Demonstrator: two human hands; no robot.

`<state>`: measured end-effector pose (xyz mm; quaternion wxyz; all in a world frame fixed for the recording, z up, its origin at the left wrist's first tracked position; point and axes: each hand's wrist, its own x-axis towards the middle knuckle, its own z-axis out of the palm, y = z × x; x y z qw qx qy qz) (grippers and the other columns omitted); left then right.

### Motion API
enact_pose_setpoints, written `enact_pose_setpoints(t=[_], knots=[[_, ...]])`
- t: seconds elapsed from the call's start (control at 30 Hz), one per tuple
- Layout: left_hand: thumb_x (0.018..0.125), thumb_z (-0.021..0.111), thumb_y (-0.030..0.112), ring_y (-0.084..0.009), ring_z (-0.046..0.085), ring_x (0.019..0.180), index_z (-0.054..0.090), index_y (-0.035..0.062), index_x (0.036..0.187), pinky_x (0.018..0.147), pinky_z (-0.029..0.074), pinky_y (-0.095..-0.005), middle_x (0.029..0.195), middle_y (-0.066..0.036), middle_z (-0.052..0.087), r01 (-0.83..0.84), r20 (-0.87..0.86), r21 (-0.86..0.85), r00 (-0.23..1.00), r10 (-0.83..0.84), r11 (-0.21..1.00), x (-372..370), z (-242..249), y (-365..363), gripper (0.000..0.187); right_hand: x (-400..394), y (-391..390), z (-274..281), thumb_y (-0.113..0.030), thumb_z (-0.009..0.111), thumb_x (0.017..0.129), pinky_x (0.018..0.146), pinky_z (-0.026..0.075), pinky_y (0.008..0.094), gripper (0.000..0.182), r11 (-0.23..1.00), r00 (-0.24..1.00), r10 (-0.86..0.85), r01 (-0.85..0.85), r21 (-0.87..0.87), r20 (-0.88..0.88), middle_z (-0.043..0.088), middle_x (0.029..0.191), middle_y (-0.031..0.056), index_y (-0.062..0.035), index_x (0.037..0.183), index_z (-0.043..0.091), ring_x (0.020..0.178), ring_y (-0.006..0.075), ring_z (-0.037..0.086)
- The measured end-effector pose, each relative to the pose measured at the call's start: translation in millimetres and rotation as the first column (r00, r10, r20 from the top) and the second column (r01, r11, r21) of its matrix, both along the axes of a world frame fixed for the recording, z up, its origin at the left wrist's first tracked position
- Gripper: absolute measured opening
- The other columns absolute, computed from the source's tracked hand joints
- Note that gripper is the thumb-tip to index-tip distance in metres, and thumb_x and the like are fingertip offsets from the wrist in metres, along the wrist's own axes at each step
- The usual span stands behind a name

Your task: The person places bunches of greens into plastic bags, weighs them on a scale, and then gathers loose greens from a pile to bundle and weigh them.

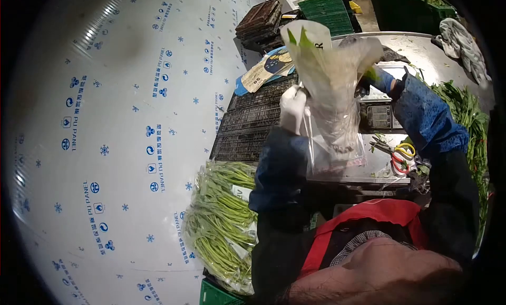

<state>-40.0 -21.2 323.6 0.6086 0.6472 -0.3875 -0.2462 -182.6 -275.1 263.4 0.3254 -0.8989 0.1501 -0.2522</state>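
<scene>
- Upright or nearly so, the plastic bag stood between the two hands, its wide mouth away from the wearer's body and its narrower base towards it; the long axis ran outward, close to straight ahead, and green leaf tips showed near the mouth.
- At the bag's left edge, the left hand, pale and seemingly gloved, had its fingers folded together on the plastic.
- On the far side of the bag, the right hand was mostly hidden; whether its fingers were apart or closed could not be told.
- Just nearer the body than the right hand sat a scale, and nearer still, scissors with red and yellow handles, among leaf scraps on the metal table.
- Left of the left hand lay a dark slatted crate, with printed packets at its far end.
- Nearer the body than the left hand, and to its left, were bagged green stems.
- Right of the right hand lay loose greens, with a crumpled cloth beyond.
- Farther out than both hands rose stacked green crates; a printed wall panel filled the far left.
</scene>
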Motion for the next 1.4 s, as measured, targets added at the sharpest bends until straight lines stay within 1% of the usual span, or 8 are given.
enact_pose_setpoints(t=[0.23, 0.37, 0.5, 0.63, 0.73, 1.0, 1.23, 1.4], knots=[[0.083, 0.044, 0.011, -0.0107, 0.044, 0.037, 0.052, -0.0001, 0.068, 0.037, 0.034, -0.0223, 0.052, -0.007, 0.052, 0.188, 0.187, -0.239, 0.972, -0.145, 0.953, 15.4, 1.8, 6.7, 0.020, -46.2, 31.5, 85.0, -0.007, 0.050, 0.087, 0.082, 0.046, 0.0273, 0.019, 0.970, 0.966, 0.090, -0.140, 0.196, 0.244, 0.061, 0.095, 0.0081, -0.0069, 0.103, 0.060, 0.089, 0.0149, 0.056], [0.084, 0.045, 0.015, -0.0097, 0.043, 0.038, 0.052, -0.0002, 0.070, 0.036, 0.033, -0.0229, 0.054, -0.007, 0.052, 0.123, 0.004, -0.143, 0.992, -0.124, 0.982, 3.0, 6.8, 4.7, 0.021, -49.7, 65.2, 120.0, -0.028, 0.053, 0.087, 0.083, 0.044, 0.0313, 0.030, 0.869, 0.982, 0.148, -0.072, -0.490, 0.118, 0.060, 0.100, 0.0111, -0.0042, 0.105, 0.058, 0.094, 0.0219, 0.056], [0.083, 0.045, 0.013, -0.0091, 0.043, 0.039, 0.052, -0.0007, 0.073, 0.035, 0.033, -0.0225, 0.055, -0.007, 0.052, 0.154, 0.005, -0.192, 0.988, -0.156, 0.969, -3.7, 7.1, 6.1, 0.019, -49.1, 84.2, 148.7, -0.040, 0.060, 0.080, 0.075, 0.047, 0.0309, 0.041, 0.943, 0.932, 0.329, -0.316, -0.103, 0.155, 0.063, 0.088, 0.0149, -0.0034, 0.099, 0.062, 0.084, 0.0244, 0.060], [0.086, 0.046, 0.012, -0.0094, 0.043, 0.038, 0.050, 0.0003, 0.074, 0.035, 0.037, -0.0227, 0.054, -0.007, 0.050, 0.200, -0.021, -0.393, 0.974, -0.226, 0.898, -11.8, 20.8, 6.3, 0.018, -50.2, 135.9, 177.1, -0.033, 0.064, 0.077, 0.071, 0.048, 0.0294, 0.032, 0.870, 0.982, -0.002, -0.091, -0.484, -0.189, 0.064, 0.085, 0.0124, -0.0038, 0.090, 0.066, 0.075, 0.0228, 0.061], [0.084, 0.048, 0.015, -0.0093, 0.045, 0.042, 0.055, -0.0002, 0.079, 0.037, 0.034, -0.0204, 0.059, -0.006, 0.054, 0.185, -0.053, -0.598, 0.962, -0.269, 0.780, -19.9, 52.4, 25.3, 0.018, -54.7, 126.7, 192.9, -0.027, 0.062, 0.080, 0.069, 0.048, 0.0285, 0.024, 0.668, 0.980, 0.041, 0.120, -0.734, 0.197, 0.064, 0.082, 0.0113, -0.0045, 0.084, 0.067, 0.071, 0.0221, 0.061], [0.084, 0.047, 0.006, -0.0131, 0.051, 0.078, 0.056, -0.0006, 0.077, 0.070, 0.042, -0.0255, 0.085, -0.006, 0.053, 0.243, 0.534, -0.505, 0.842, 0.079, 0.828, 26.2, 24.6, 2.1, 0.013, -13.7, 143.3, 200.8, -0.019, 0.059, 0.080, 0.072, 0.047, 0.0287, 0.018, 0.845, 0.924, 0.374, -0.374, -0.381, -0.077, 0.064, 0.082, 0.0099, -0.0035, 0.087, 0.065, 0.073, 0.0200, 0.060], [0.091, 0.047, 0.018, -0.0041, 0.048, 0.065, 0.053, 0.0041, 0.095, 0.058, 0.040, -0.0161, 0.080, 0.002, 0.055, 0.311, -0.084, -0.518, 0.908, -0.410, 0.797, 12.3, 4.7, 1.6, 0.015, -57.4, 76.9, 228.6, -0.012, 0.056, 0.080, 0.074, 0.047, 0.0289, 0.015, 0.912, 0.921, 0.286, -0.177, -0.369, 0.264, 0.064, 0.083, 0.0087, -0.0027, 0.089, 0.064, 0.076, 0.0181, 0.059], [0.087, 0.055, 0.032, -0.0045, 0.036, 0.066, 0.046, 0.0070, 0.091, 0.061, 0.034, -0.0172, 0.075, 0.004, 0.040, 0.256, 0.152, -0.593, 0.967, -0.206, 0.764, -5.5, -6.8, -17.1, 0.027, -75.4, -15.8, 88.3, -0.007, 0.054, 0.081, 0.076, 0.046, 0.0290, 0.014, 0.995, 0.882, -0.079, 0.044, 0.085, 0.464, 0.064, 0.083, 0.0078, -0.0021, 0.090, 0.063, 0.077, 0.0168, 0.058]])
